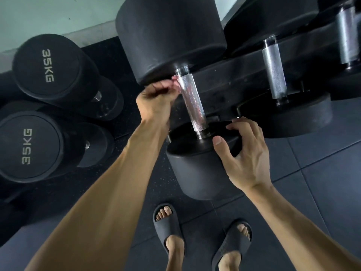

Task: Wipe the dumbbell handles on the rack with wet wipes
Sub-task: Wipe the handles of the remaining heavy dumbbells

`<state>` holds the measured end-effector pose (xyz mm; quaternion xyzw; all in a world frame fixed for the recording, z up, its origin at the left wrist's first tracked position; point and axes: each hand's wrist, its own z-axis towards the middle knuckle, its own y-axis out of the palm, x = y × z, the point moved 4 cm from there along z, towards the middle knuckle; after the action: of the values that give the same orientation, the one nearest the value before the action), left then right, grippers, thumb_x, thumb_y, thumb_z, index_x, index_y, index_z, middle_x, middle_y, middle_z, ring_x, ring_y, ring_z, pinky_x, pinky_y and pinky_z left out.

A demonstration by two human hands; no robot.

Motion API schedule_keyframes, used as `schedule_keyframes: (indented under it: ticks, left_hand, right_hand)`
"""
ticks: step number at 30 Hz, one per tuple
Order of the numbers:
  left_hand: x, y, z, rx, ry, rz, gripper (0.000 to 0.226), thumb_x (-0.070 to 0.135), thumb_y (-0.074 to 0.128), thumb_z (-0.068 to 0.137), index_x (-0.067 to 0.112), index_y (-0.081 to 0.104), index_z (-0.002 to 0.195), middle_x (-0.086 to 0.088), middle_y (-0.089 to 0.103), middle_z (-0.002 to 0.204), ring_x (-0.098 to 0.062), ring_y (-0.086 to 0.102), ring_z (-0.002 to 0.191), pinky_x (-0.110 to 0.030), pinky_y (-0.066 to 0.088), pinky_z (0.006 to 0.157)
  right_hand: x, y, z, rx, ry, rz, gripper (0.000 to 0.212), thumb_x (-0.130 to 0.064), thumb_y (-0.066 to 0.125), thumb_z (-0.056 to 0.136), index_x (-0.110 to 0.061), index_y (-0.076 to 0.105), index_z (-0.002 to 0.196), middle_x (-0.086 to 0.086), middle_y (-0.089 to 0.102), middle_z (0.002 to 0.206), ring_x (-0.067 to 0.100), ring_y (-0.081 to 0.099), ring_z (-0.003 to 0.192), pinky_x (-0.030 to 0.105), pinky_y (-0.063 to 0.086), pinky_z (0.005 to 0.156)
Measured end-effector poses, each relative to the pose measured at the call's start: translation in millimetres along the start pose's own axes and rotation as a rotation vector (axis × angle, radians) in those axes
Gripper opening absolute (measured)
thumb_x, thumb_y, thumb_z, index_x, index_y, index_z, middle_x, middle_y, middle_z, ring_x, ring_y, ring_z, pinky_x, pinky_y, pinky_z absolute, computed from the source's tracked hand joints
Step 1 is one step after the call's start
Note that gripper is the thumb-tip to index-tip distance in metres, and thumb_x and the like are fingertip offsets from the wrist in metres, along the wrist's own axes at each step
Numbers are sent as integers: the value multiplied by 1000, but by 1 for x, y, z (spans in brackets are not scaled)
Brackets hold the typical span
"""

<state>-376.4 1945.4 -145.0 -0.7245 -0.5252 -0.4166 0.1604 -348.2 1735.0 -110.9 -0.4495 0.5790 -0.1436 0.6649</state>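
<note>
A big black dumbbell lies on the rack (pixel 244 75) with its knurled steel handle (pixel 192 100) running from the far head (pixel 170 36) to the near head (pixel 195 169). My left hand (pixel 156 100) is curled and pinches a small pale wet wipe (pixel 176 82) against the upper left end of that handle. My right hand (pixel 244 153) grips the rim of the near head, thumb on its top face and fingers over the far edge.
Two more steel handles (pixel 274 71) (pixel 347 34) sit further right on the rack. Two 35KG dumbbells (pixel 29 145) (pixel 48 65) lie on the floor at left. My feet in dark slides (pixel 169 225) stand on the dark floor mats below.
</note>
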Motion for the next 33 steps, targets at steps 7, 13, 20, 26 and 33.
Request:
schedule_keyframes:
  ticks: [7, 13, 20, 26, 33]
  left_hand:
    - [-13, -12, -18, -49, 39, 266, 24, -13, 77, 73, 8, 70, 81, -3, 76, 78, -14, 74, 74, -22, 58, 72]
    - [-16, -13, -34, -210, 16, 505, 18, -8, 79, 75, 6, 72, 85, -1, 75, 75, -10, 72, 70, -18, 55, 70]
    - [-8, -10, -21, -100, -19, 337, 21, -13, 78, 71, 5, 70, 80, -3, 77, 76, -13, 75, 78, -20, 57, 73]
    - [-25, -15, -43, -239, -106, 711, 17, 0, 86, 69, 3, 73, 79, -7, 76, 77, -14, 72, 70, -24, 60, 69]
    - [-15, -8, -37, -104, -30, 506, 19, -6, 84, 69, 7, 72, 76, -2, 77, 79, -15, 75, 83, -28, 60, 81]
  right_hand:
    - [0, 0, 0, 10, -14, 9, 62, -65, 48, 82, -10, 62, 109, 1, 58, 121, 22, 51, 119, 31, 40, 82]
    - [1, 0, -1, 25, -19, 31, 61, -65, 49, 82, -10, 62, 108, 1, 59, 121, 22, 51, 119, 33, 43, 85]
    - [2, 0, 0, 24, -11, 35, 61, -65, 50, 81, -10, 62, 108, 0, 59, 119, 21, 51, 118, 32, 44, 83]
    - [2, 0, -1, 44, -16, 38, 60, -63, 51, 81, -11, 63, 108, 0, 59, 119, 21, 51, 119, 34, 46, 84]
    - [1, -1, 0, 55, -23, 52, 57, -63, 52, 80, -13, 63, 104, -3, 60, 114, 19, 52, 115, 42, 51, 91]
